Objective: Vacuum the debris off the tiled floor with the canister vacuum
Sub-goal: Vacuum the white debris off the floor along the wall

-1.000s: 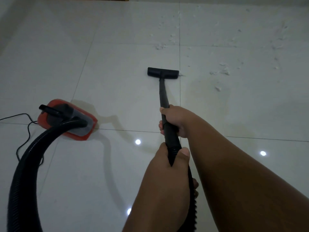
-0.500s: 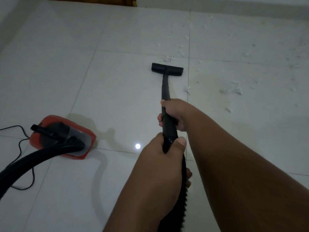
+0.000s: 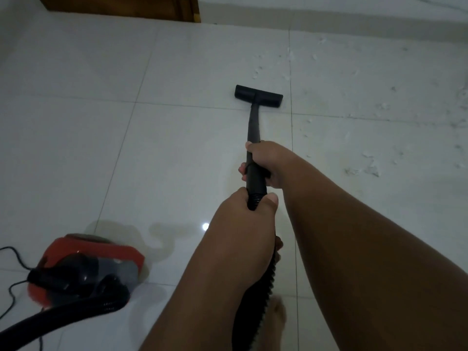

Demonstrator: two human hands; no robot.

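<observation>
A black vacuum wand point(image 3: 254, 125) runs forward to a flat black floor nozzle point(image 3: 258, 95) resting on the pale tiled floor point(image 3: 177, 160). My right hand point(image 3: 268, 164) grips the wand's thicker lower part. Just behind it, my left hand point(image 3: 247, 224) grips the ribbed black hose point(image 3: 255, 295) where it joins the wand. The red and grey canister point(image 3: 86, 268) lies at the lower left, its hose curving off the bottom edge. White debris point(image 3: 364, 171) is scattered over the tiles to the right of the nozzle and farther ahead.
A black power cord point(image 3: 15, 259) trails from the canister at the left edge. A wooden door base point(image 3: 121, 7) and a pale wall skirting point(image 3: 329, 19) bound the far side. My bare foot point(image 3: 277, 315) shows under the hose.
The nozzle has been pushed forward across a tile joint, over the debris clump that lay ahead of it. The view has shifted forward, so the canister sits lower in frame.
</observation>
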